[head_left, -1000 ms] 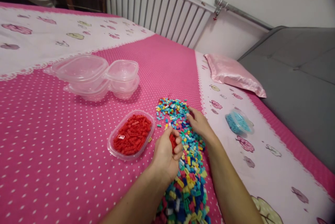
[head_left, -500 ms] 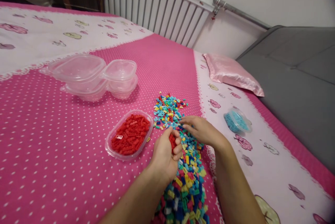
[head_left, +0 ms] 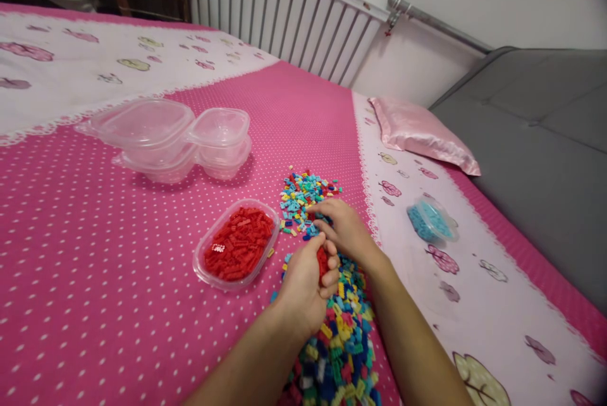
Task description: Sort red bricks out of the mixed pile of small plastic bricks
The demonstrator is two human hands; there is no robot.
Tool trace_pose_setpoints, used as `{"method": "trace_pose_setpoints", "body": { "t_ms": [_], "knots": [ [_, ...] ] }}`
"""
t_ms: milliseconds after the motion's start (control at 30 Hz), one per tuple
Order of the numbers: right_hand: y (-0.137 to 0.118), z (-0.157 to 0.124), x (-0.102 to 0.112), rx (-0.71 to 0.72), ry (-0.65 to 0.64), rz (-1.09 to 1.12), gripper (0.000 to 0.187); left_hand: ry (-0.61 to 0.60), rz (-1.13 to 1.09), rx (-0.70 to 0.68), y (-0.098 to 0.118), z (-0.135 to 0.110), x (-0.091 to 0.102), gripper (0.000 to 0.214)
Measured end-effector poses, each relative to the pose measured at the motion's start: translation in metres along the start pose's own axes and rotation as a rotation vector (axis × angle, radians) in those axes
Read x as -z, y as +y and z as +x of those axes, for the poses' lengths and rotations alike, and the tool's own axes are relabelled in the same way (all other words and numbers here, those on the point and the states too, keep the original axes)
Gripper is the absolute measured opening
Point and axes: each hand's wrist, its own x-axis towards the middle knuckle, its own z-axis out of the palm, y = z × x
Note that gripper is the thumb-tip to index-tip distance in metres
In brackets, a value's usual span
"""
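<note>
Lying within left fingers (head_left: 329,277) are red bricks (head_left: 322,261).

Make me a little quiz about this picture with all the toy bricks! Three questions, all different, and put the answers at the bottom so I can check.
1. True or false: the wide tub just left of the mixed pile holds only yellow bricks.

2. What colour is the handful of bricks in the left hand?
a) white
b) red
c) green

3. Fill the gap: the small tub nearest the pink pillow holds ____ pieces.

Key:
1. False; it holds mostly red ones.
2. b
3. light blue
</note>
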Motion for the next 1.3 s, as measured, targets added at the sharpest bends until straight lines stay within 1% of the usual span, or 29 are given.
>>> {"method": "trace_pose_setpoints", "body": {
  "t_ms": [67, 167, 267, 433, 533, 633, 767, 900, 1067, 1300],
  "knots": [
    [0.002, 0.001, -0.009, -0.019, -0.011, -0.043, 0.02, -0.008, -0.003, -0.001, 0.0, 0.0, 0.0, 0.028],
    [0.004, 0.001, -0.012, -0.104, -0.013, -0.09, 0.017, -0.014, -0.005, -0.003, 0.0, 0.0, 0.001, 0.028],
    [0.006, 0.0, -0.009, -0.203, 0.021, -0.138, 0.013, -0.02, -0.008, -0.013, 0.0, -0.001, 0.002, 0.027],
    [0.012, -0.001, -0.004, -0.269, 0.098, -0.132, 0.006, -0.01, -0.021, -0.03, 0.001, 0.0, 0.002, 0.026],
    [0.015, -0.002, 0.001, -0.314, 0.153, -0.117, 0.007, 0.002, -0.024, -0.031, 0.001, 0.0, 0.002, 0.025],
    [0.013, -0.003, 0.012, -0.33, 0.213, -0.072, 0.01, 0.032, -0.044, -0.061, 0.002, 0.0, 0.001, 0.024],
    [-0.002, -0.006, 0.034, -0.279, 0.274, 0.105, 0.011, 0.111, -0.068, -0.109, 0.004, 0.0, 0.0, 0.021],
    [-0.027, -0.012, 0.055, -0.163, 0.288, 0.257, 0.011, 0.118, -0.096, -0.123, 0.006, 0.001, 0.0, 0.023],
    [-0.05, -0.025, 0.073, -0.047, 0.321, 0.3, 0.009, 0.106, -0.102, -0.119, 0.007, 0.002, 0.002, 0.026],
    [-0.066, -0.036, 0.084, 0.033, 0.323, 0.314, 0.008, 0.096, -0.111, -0.12, 0.008, 0.001, 0.001, 0.025]
  ]
}}
